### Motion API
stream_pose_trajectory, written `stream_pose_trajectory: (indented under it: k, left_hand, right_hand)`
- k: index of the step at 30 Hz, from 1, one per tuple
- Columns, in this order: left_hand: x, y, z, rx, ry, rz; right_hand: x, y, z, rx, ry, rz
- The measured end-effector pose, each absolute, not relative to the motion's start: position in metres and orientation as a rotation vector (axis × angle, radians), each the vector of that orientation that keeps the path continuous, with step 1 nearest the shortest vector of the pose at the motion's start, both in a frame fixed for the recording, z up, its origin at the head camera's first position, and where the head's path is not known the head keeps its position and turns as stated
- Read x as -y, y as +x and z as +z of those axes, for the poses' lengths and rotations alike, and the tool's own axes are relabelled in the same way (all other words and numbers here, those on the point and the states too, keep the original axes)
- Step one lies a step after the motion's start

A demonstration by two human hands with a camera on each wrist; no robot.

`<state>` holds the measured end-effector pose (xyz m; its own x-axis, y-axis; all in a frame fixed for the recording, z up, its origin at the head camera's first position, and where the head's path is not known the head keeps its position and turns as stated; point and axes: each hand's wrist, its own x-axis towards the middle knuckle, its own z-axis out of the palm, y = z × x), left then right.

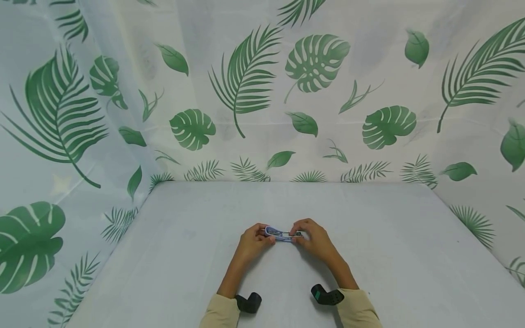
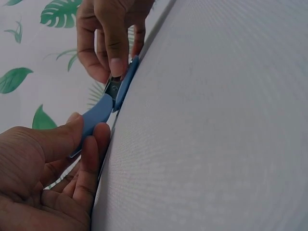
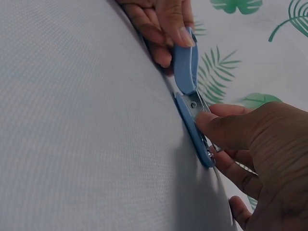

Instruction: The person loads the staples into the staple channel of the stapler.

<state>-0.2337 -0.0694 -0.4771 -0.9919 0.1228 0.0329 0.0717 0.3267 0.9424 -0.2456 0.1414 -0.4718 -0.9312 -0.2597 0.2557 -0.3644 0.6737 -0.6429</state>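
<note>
A small blue stapler (image 1: 281, 238) is between both hands at the middle of the table, its cover swung back away from the metal part. My left hand (image 1: 252, 242) pinches the blue cover (image 2: 97, 115) between thumb and fingers. On the other end, my right hand (image 1: 316, 240) grips the metal magazine (image 3: 194, 104) with its thumb on top. The blue base (image 3: 193, 129) lies along the table surface under that magazine. Fingers partly hide the inside of the magazine, so I cannot tell whether staples are in it.
A white-covered table (image 1: 197, 209) spreads around the hands. White curtains with green leaf prints (image 1: 254, 136) rise behind it and along both sides. Dark wrist cameras (image 1: 249, 302) sit at both cuffs of the beige sleeves (image 1: 357, 310).
</note>
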Motion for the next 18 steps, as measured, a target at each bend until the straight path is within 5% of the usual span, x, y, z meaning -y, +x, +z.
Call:
stream_pose_trajectory:
  k: [18]
  left_hand:
    - [0.068, -0.2335, -0.4765, -2.55, 0.149, 1.757]
  right_hand:
    - [-0.1469, -0.2453, -0.471, 2.69, 0.527, 1.19]
